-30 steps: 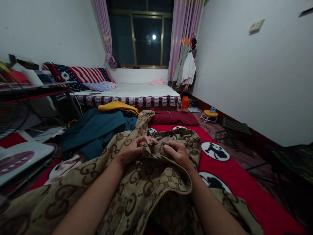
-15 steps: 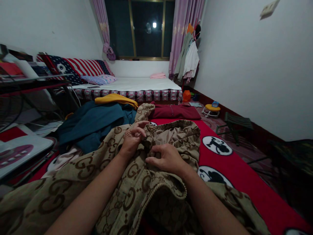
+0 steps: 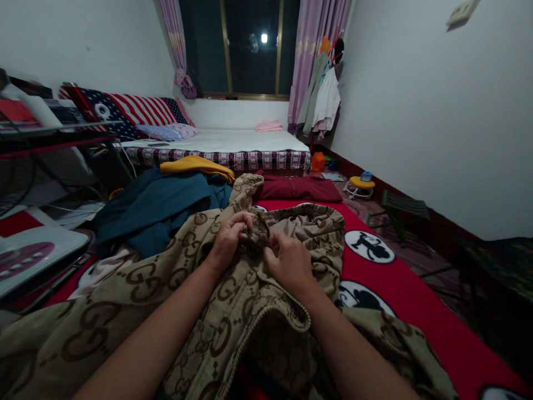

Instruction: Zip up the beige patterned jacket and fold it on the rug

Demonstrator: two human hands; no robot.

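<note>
L hand (image 3: 227,241) pinches jacket (image 3: 233,294); R hand (image 3: 291,264) pinches same, adj., exact contact pt. unclear. Jacket on red cloth (image 3: 416,311).

Red cloth (image 3: 412,308) under tan jacket (image 3: 231,289) and maroon garment (image 3: 303,189).

The right hand (image 3: 289,262) has risen to the bunched edge of the patterned jacket (image 3: 225,286) — and the curved zip (image 3: 308,318) has drawn in leftward.
</note>
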